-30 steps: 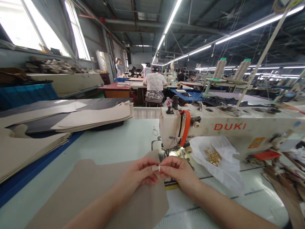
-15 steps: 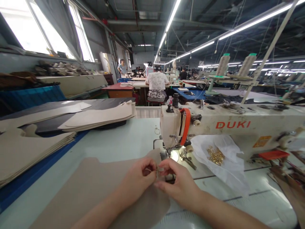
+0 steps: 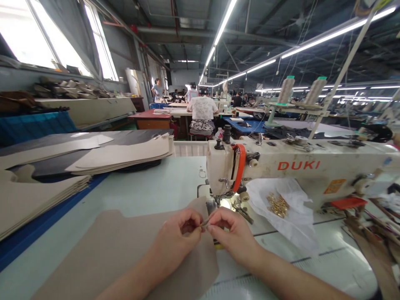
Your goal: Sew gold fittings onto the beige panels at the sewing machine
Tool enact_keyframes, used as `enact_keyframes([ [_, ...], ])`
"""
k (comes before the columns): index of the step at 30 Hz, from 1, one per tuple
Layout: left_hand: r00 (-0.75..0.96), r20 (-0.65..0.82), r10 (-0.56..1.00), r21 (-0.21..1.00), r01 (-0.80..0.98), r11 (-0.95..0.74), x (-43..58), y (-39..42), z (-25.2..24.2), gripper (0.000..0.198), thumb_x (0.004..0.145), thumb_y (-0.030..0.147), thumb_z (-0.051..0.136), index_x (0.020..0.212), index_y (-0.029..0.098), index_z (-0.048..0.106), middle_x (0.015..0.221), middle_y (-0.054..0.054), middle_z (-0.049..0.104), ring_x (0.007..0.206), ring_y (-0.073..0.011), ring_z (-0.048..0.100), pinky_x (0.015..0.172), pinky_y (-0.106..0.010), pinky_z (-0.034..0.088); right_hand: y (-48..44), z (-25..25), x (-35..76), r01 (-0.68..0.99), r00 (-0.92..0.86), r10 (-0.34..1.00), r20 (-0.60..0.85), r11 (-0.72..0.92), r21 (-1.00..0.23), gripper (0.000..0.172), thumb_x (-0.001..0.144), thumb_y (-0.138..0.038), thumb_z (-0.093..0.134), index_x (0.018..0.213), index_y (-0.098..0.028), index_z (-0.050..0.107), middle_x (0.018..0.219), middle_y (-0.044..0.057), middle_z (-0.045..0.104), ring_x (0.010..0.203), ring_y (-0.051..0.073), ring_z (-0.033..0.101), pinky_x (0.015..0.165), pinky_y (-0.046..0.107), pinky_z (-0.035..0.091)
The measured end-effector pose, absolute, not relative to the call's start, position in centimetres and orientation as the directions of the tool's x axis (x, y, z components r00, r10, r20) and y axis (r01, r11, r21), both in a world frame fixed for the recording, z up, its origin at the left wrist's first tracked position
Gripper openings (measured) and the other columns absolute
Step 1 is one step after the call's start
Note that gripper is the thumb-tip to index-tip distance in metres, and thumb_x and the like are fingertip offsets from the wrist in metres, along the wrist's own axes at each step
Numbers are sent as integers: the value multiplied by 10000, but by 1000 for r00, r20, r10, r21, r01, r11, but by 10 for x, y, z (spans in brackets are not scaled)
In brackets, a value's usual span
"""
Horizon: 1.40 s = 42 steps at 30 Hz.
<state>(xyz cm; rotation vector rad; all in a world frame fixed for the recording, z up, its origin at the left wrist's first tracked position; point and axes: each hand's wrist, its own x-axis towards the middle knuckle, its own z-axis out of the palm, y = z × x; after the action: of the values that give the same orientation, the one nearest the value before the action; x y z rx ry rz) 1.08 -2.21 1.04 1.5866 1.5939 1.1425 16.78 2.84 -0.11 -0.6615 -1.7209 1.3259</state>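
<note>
My left hand (image 3: 179, 231) and my right hand (image 3: 233, 231) are closed in pinches, with their fingertips meeting in front of the sewing machine (image 3: 223, 166). Between them is a small piece (image 3: 204, 224), gold-coloured toward the left fingers and greyish toward the right; its exact kind is too small to make out. Below both hands a large beige-grey fabric panel (image 3: 125, 241) lies flat, its upper corner beside the presser foot. To the right, small gold-coloured metal pieces (image 3: 278, 205) rest in an opened white plastic bag (image 3: 293, 212) under the machine arm.
Stacks of cut beige panels (image 3: 125, 156) lie at the left of the pale green table (image 3: 140, 191). Thread cones (image 3: 286, 89) stand behind the machine. Brown strips (image 3: 365, 254) hang at the right edge. A person in a white top (image 3: 202, 108) sits farther ahead.
My fingertips have come closer together, and the small piece between them now shows more clearly. The whole view has shifted slightly, moving the machine and panels a little left in the picture.
</note>
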Motion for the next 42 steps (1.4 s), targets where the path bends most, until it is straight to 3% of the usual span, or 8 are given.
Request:
enact_keyframes([
  [5, -107, 34, 994, 983, 182, -14, 12, -18, 11, 122, 630, 248, 644, 611, 179, 545, 670, 4, 603, 642, -146, 557, 625, -249, 452, 28, -3, 165, -111, -473, 848, 240, 213, -971, 76, 689, -204, 588, 636, -190, 535, 664, -17, 536, 609, 117, 481, 566, 226, 378],
  [10, -119, -39, 992, 999, 29, 43, 16, -17, 16, 200, 573, 256, 719, 695, 167, 588, 680, -3, 630, 669, -153, 590, 672, -265, 471, 27, -4, 165, -51, -421, 869, 260, 263, -963, 76, 681, -199, 573, 621, -188, 527, 651, -14, 535, 612, 124, 486, 578, 238, 378],
  [15, -147, 48, 988, 991, 128, -29, 17, -21, 13, 154, 640, 248, 688, 703, 174, 569, 668, 5, 606, 659, -147, 582, 639, -246, 458, 26, -3, 165, -14, -418, 867, 270, 291, -957, 80, 696, -191, 577, 626, -187, 538, 654, -12, 548, 623, 125, 490, 584, 236, 384],
  [25, -160, 191, 969, 919, 375, -119, 19, -28, 20, 19, 698, 199, 582, 691, 197, 565, 667, 5, 610, 658, -154, 596, 654, -246, 467, 27, -4, 168, -73, -495, 860, 119, 95, -993, 88, 676, -253, 659, 730, -188, 635, 659, -7, 623, 600, 128, 536, 571, 234, 412],
  [34, -122, 111, 986, 938, 340, -63, 14, -26, 13, 127, 734, 295, 611, 827, 211, 634, 799, -9, 681, 749, -182, 633, 705, -256, 488, 26, 2, 172, 76, -494, 843, 214, 287, -955, 108, 751, -236, 572, 684, -180, 635, 631, -10, 601, 605, 122, 512, 571, 218, 389],
  [39, -83, 133, 988, 862, 501, -74, 15, -28, 18, 153, 772, 328, 574, 693, 223, 652, 658, 16, 656, 657, -176, 606, 647, -238, 449, 26, 1, 172, 57, -510, 839, 190, 253, -966, 111, 758, -238, 578, 702, -189, 660, 644, -12, 616, 610, 125, 529, 572, 215, 397],
  [42, -103, 176, 979, 831, 549, -92, 18, -30, 22, 126, 759, 284, 567, 672, 234, 642, 651, 28, 656, 646, -172, 604, 646, -230, 435, 26, 0, 174, 87, -495, 828, 263, 348, -933, 115, 771, -210, 580, 744, -204, 692, 696, -4, 651, 656, 136, 564, 613, 221, 415],
])
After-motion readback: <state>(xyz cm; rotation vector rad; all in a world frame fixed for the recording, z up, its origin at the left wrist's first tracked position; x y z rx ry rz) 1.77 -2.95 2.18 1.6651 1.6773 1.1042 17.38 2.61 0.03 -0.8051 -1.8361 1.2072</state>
